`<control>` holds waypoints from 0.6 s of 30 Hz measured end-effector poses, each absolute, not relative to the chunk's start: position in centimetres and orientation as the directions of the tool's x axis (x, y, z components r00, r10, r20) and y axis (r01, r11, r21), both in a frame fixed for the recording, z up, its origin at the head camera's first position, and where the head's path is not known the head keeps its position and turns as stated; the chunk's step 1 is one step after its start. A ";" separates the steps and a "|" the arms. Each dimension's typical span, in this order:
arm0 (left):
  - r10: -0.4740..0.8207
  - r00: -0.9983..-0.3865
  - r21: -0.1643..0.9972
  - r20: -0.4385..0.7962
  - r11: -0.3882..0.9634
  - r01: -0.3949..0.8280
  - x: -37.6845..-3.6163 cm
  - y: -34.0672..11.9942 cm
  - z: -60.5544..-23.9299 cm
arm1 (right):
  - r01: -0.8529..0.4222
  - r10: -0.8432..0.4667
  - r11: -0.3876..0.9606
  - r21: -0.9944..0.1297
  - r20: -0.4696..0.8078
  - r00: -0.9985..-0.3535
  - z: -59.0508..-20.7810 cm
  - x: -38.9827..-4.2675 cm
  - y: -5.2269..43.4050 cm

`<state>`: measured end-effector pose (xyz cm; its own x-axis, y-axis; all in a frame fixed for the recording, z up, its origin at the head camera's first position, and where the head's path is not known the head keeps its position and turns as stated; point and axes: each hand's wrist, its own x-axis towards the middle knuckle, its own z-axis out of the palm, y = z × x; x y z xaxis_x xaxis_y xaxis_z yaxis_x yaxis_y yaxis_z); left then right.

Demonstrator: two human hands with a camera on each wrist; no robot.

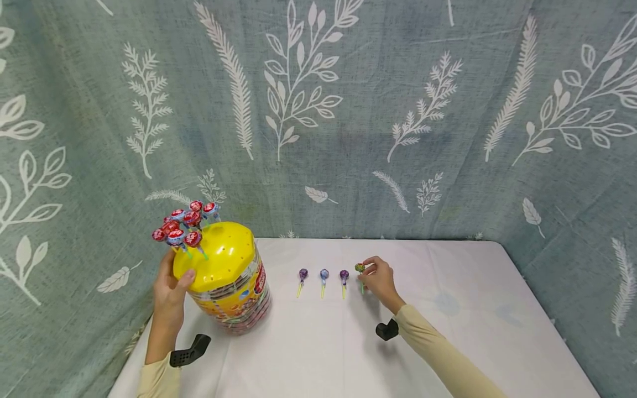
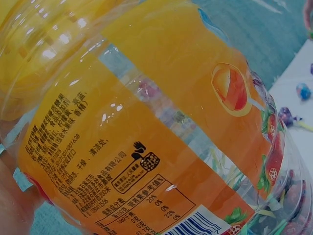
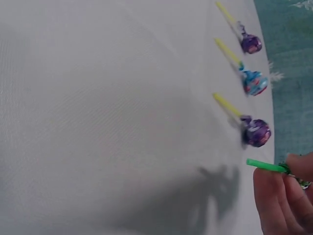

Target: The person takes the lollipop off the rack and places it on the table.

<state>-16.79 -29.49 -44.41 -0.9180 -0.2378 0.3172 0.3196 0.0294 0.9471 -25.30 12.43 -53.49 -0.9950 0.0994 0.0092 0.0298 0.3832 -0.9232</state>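
My left hand (image 1: 170, 290) grips a clear plastic candy jar (image 1: 239, 312) at its upper side, with the thumb on the yellow lid (image 1: 226, 257). The jar leans to the left on the table. Several red-topped lollipops (image 1: 193, 239) stand by their sticks in holes of the lid. My right hand (image 1: 380, 279) pinches a green-wrapped lollipop (image 1: 359, 267) whose green stick (image 3: 265, 165) points out past the fingers. To its left, a purple lollipop (image 1: 344, 275), a blue one (image 1: 324, 274) and another purple one (image 1: 303, 273) lie in a row with yellow sticks.
A white cloth (image 1: 298, 354) covers the table. Behind it hangs a grey-green curtain (image 1: 358, 182) with white leaf patterns. A black wrist device (image 1: 191, 351) sits at the left wrist, and another black device (image 1: 387, 330) at the right.
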 end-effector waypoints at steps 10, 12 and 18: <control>-0.238 -0.916 0.945 0.324 0.036 0.325 -16.9 -29.3 -44.4 | 0.127 0.175 0.513 -0.849 -0.041 -0.984 -55.9 -25.8 13.1; -0.242 -0.916 0.946 0.320 0.037 0.321 -16.8 -29.3 -44.4 | 0.157 0.186 0.517 -0.841 -0.069 -0.980 -56.1 -25.9 13.0; -0.247 -0.915 0.946 0.319 0.029 0.322 -16.7 -29.4 -44.5 | 0.191 0.184 0.511 -0.838 -0.111 -0.977 -56.0 -26.0 12.7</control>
<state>-16.67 -29.41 -44.48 -0.9149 -0.2469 0.3193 0.3224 0.0290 0.9462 -26.03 12.66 -55.99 -0.9766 0.1841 -0.1108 0.1914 0.5112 -0.8379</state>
